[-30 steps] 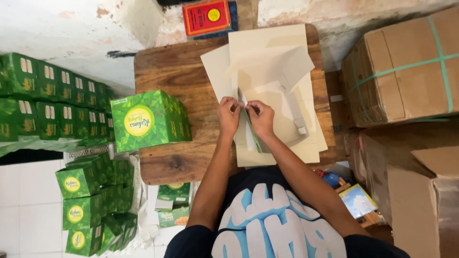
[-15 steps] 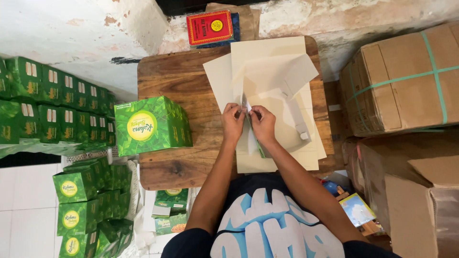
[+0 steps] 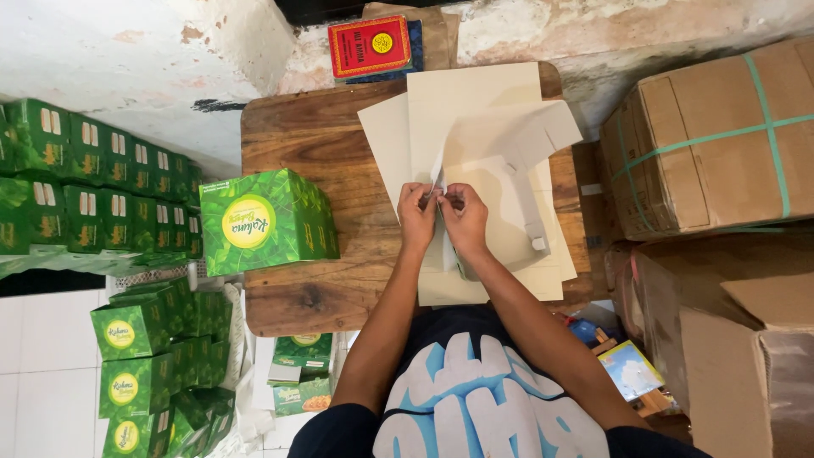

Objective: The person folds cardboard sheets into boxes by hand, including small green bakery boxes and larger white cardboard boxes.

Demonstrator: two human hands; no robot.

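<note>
**Two hands pinch a fold in pale card at a crowded wooden table**

Large brown cartons (image 3: 708,136), one strapped with green bands, fill the right side, stacked close enough to reach. On the left, rows of green boxes (image 3: 93,170) line the wall and spill toward the floor, likely finished stock kept out of the work area. The wooden table (image 3: 314,144) sits between them, with one assembled green box (image 3: 267,220) standing on its left half and a red booklet (image 3: 370,44) at the far edge. A stack of flat pale card sheets (image 3: 398,144) lies in the middle, directly in front of the person. On top, a die-cut card blank (image 3: 509,144) is lifted, one flap raised. The left hand (image 3: 417,216) and right hand (image 3: 465,219) meet at its near edge, fingers curled tight, both pinching the card between thumb and fingertips, knuckles nearly touching.
</note>
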